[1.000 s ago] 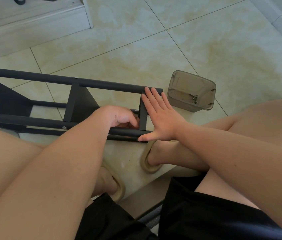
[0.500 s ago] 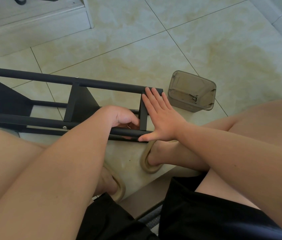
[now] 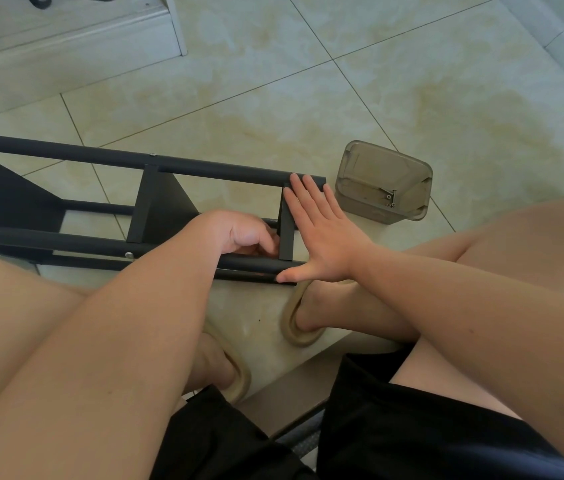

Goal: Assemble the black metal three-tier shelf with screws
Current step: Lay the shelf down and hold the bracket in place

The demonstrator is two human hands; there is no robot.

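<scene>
Now shelf [image 3: 65,152] end against right hand [image 3: 325,237], fingers [image 3: 303,192] straight.

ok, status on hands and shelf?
Right hand flat against shelf end. Left hand curled inside it, grip hidden. Screw box beside, apart.

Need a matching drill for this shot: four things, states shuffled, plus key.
1 right hand
2 left hand
3 plastic box
4 shelf frame

A holds a few screws
B fingers curled, reaching inside the shelf frame
C lying on its side
D flat, fingers straight, against the shelf frame's end

Pairs: 1-D, 2-B, 3-A, 4-C
</scene>
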